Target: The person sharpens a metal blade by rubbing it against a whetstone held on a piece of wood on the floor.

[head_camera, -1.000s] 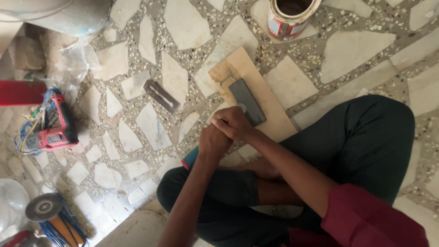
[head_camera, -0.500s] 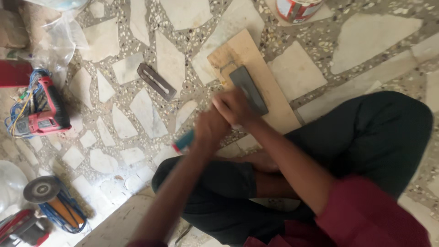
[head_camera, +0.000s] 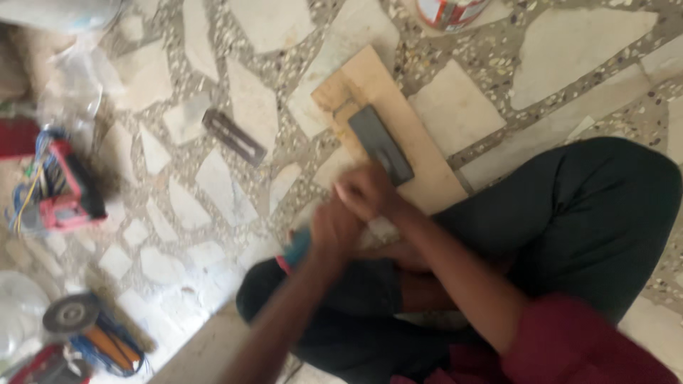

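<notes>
Person wears dark green trousers, loose and matte, and a maroon shirt with sleeve ending near the elbow. Forearms bare; left hand and right hand bare, blurred. No gloves.

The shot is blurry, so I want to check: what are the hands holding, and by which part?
The left hand grips a teal-handled tool by its handle. Whether the right hand holds anything cannot be told.
</notes>
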